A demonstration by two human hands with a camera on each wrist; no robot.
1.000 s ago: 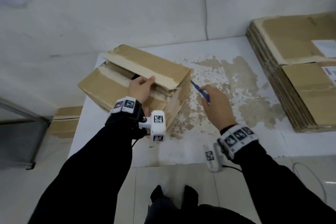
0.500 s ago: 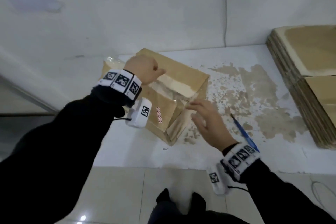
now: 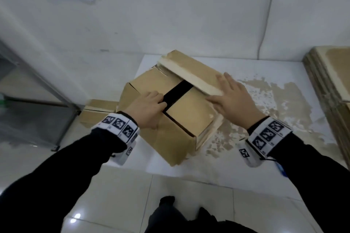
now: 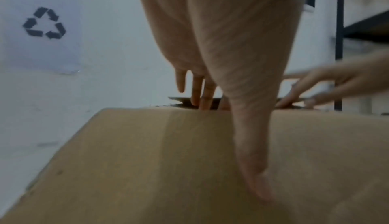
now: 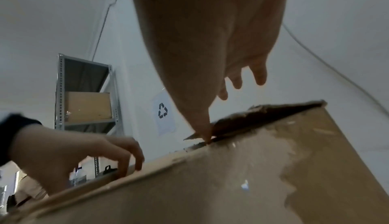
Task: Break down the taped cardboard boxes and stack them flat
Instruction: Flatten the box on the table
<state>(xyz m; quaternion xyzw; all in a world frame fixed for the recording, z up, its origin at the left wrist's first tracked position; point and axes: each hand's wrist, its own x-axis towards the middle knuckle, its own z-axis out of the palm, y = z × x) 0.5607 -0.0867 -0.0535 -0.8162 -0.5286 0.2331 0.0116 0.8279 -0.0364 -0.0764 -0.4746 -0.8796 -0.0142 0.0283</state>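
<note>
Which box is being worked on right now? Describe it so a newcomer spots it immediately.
Start at the white table against the wall. At its left end sits an assembled cardboard box, with the left hand hooked into the dark gap between its top flaps and the right hand on a lifted flap. Unlike the flattened stack on the right, it is standing up with its flaps open.

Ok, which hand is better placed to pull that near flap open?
Left, probably. The left hand already has fingers hooked into the box's dark gap; the right hand lies flat on the far flap.
</note>
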